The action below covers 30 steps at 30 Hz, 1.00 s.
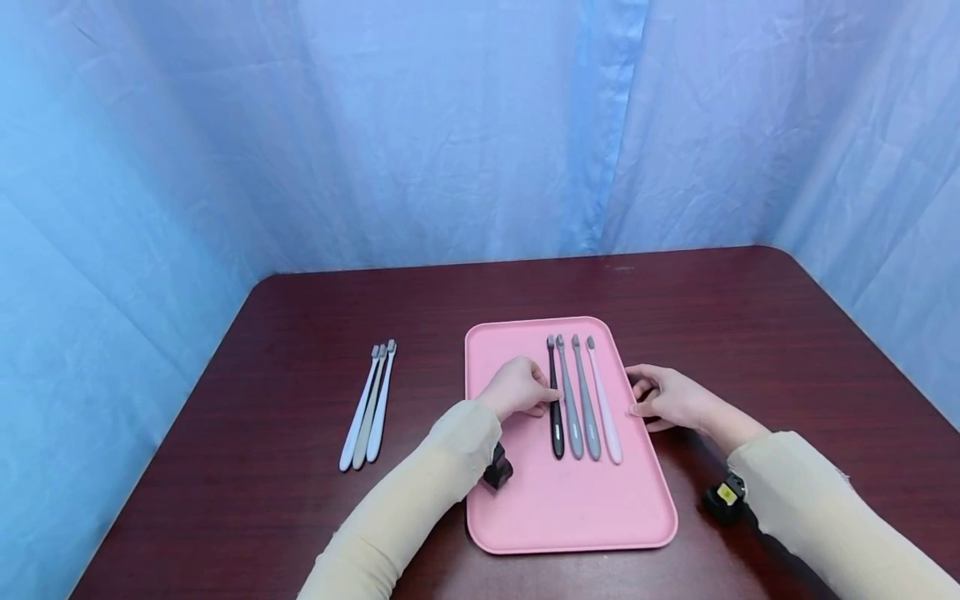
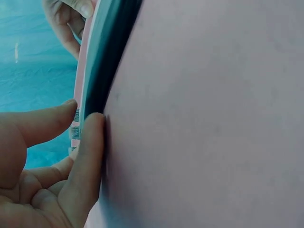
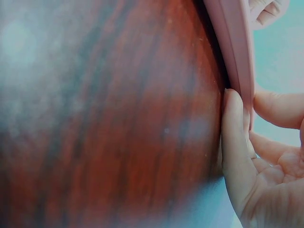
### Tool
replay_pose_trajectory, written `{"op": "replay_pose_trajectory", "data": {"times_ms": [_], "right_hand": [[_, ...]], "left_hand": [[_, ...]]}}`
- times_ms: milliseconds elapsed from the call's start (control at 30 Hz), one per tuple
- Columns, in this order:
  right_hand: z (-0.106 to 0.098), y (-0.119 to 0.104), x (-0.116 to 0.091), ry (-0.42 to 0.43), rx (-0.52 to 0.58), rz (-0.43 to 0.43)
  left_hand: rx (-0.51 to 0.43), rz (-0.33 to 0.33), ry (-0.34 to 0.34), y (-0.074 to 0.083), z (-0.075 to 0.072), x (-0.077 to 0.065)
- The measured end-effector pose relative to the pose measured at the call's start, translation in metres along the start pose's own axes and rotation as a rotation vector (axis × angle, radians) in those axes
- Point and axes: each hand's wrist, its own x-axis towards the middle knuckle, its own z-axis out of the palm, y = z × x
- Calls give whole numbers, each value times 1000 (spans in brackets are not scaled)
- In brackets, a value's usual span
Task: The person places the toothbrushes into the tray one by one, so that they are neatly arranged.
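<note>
On the pink tray (image 1: pixel 566 517) lie a black toothbrush (image 1: pixel 557 433), two grey toothbrushes and a pale pink toothbrush (image 1: pixel 606 408), side by side with heads pointing away. My left hand (image 1: pixel 521 389) reaches over the tray from the left, thumb and fingertips at the black toothbrush's handle. In the left wrist view, the thumb and forefinger (image 2: pixel 90 156) stand at either side of the dark handle. My right hand (image 1: pixel 667 398) grips the tray's right edge; its thumb and fingers pinch the rim (image 3: pixel 235 52) in the right wrist view.
Left of the tray, two white toothbrushes (image 1: pixel 360 408) and a beige toothbrush (image 1: pixel 369 417) lie close together on the dark wooden table (image 1: pixel 247 417). Blue curtains (image 1: pixel 450 133) hang behind the table and at both sides. Each wrist wears a small black camera.
</note>
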Motion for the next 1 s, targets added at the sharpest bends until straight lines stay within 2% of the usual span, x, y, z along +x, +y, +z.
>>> {"op": "replay_pose_trajectory", "data": {"times_ms": [233, 433, 700, 900, 1000], "right_hand": [[-1, 0, 1, 6, -2, 1], [-2, 0, 0, 7, -1, 3], [-3, -1, -1, 7, -19, 6], [-4, 0, -1, 8, -14, 0], [-4, 1, -2, 10, -7, 0]], "left_hand": [[18, 21, 1, 2, -5, -3], [11, 37, -25, 5, -11, -8], [87, 75, 5, 7, -22, -11], [14, 117, 2, 3, -37, -15], [11, 123, 16, -1, -45, -17]]}}
